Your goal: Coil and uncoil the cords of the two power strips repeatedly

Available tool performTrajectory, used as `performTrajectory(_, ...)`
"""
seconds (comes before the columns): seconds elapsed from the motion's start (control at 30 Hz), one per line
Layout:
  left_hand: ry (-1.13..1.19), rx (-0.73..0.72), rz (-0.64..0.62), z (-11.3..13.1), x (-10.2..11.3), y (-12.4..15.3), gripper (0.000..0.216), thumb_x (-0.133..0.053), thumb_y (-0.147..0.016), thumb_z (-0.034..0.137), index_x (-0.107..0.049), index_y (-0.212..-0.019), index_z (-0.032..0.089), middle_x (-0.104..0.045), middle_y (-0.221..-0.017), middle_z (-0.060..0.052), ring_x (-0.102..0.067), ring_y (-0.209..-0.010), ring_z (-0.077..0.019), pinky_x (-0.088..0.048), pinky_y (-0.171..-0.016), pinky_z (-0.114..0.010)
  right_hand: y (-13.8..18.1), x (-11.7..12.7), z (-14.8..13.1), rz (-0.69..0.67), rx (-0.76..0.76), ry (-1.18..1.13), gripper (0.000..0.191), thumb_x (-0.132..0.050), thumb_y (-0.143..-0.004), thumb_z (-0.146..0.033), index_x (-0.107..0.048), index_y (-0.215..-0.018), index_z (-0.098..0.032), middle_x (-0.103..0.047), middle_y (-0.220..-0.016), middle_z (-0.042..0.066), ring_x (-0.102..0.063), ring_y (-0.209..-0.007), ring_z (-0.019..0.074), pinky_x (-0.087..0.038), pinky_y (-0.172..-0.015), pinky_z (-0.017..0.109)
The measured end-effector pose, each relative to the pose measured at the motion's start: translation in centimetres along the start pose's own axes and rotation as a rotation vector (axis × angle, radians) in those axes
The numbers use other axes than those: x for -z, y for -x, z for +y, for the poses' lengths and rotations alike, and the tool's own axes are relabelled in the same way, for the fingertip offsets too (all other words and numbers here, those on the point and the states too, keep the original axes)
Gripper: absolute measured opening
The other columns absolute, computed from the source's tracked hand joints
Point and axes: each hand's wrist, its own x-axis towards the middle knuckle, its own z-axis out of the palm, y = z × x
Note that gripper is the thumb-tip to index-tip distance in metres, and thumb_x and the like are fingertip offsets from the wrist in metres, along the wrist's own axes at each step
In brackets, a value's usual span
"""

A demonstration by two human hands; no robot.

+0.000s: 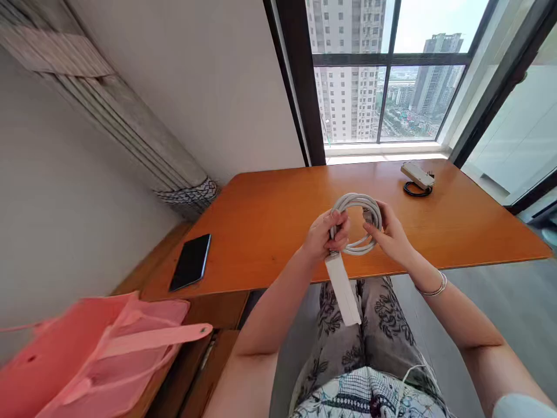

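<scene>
Left hand closed round the left side of a coiled pale cable, fingers hiding part of the loops. Coil is held up in front of the table; long white block hangs below the left hand, over the lap, its far face unseen. Right hand holds the coil's right side, partly covering a grey end piece, hard to make out. Pink bag cut off at frame's left edge.

Fingers partly hide the coiled cable; the pink bag is cropped bottom-left.
</scene>
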Motion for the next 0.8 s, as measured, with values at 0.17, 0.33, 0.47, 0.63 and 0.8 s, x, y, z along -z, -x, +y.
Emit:
performTrajectory(0.17, -0.05, -0.002, -0.02, 0.3, -0.1, -0.2, 0.052, -0.073, -0.078, 0.057, -0.039, -0.067, 0.018, -0.044, -0.046, 0.009, -0.017, -0.028, 0.0006, -0.021, -0.031, -0.014, -0.5, 0.8, 0.6, -0.137, -0.181, -0.185, 0.039, -0.084, -0.07, -0.044, -0.069, -0.099, -0.023, -0.074, -0.095, 0.004, -0.067, -0.091, 0.0201, -0.054, -0.089, 0.037)
performTrajectory(0.33, -0.089, 0.035, -0.044, 0.8, -0.5, 0.0, 0.053, -0.073, -0.078, 0.058, -0.039, -0.067, 0.018, -0.044, -0.048, 0.008, -0.019, -0.03, 0.0006, -0.02, -0.031, -0.014, -0.1, 0.3, 0.2, -0.173, -0.297, -0.477, 0.042, -0.088, -0.062, -0.036, -0.072, -0.099, -0.024, -0.077, -0.095, 0.003, -0.071, -0.098, 0.0241, -0.052, -0.1, 0.044)
performTrajectory(0.47, -0.101, 0.07, -0.052, 1.1, -0.3, 0.1, 0.054, -0.073, -0.076, 0.059, -0.039, -0.067, 0.018, -0.043, -0.049, 0.008, -0.019, -0.03, 0.0005, -0.02, -0.031, -0.014, 0.1, 0.2, 0.2, -0.182, -0.346, -0.625, 0.041, -0.083, -0.062, -0.032, -0.069, -0.099, -0.025, -0.076, -0.092, 0.002, -0.072, -0.093, 0.0253, -0.054, -0.098, 0.05)
performTrajectory(0.63, -0.049, 0.085, 0.001, 0.9, 0.6, -0.1, 0.052, -0.071, -0.079, 0.057, -0.038, -0.068, 0.019, -0.043, -0.049, 0.009, -0.018, -0.03, 0.0007, -0.019, -0.032, -0.014, 0.1, 0.6, 0.4, -0.237, -0.301, -0.703, 0.04, -0.072, -0.072, -0.039, -0.067, -0.109, -0.025, -0.069, -0.082, -0.001, -0.068, -0.074, 0.0179, -0.057, -0.093, 0.054)
performTrajectory(0.8, 0.022, 0.104, 0.103, 0.2, 1.1, -0.6, 0.045, -0.066, -0.087, 0.049, -0.037, -0.07, 0.019, -0.041, -0.05, 0.009, -0.02, -0.029, 0.0, -0.019, -0.033, -0.013, 0.3, 0.2, 1.2, -0.243, -0.042, -0.364, 0.085, -0.084, -0.067, -0.041, -0.043, -0.142, -0.034, -0.063, -0.095, -0.003, -0.066, -0.079, 0.0142, -0.059, -0.091, 0.044)
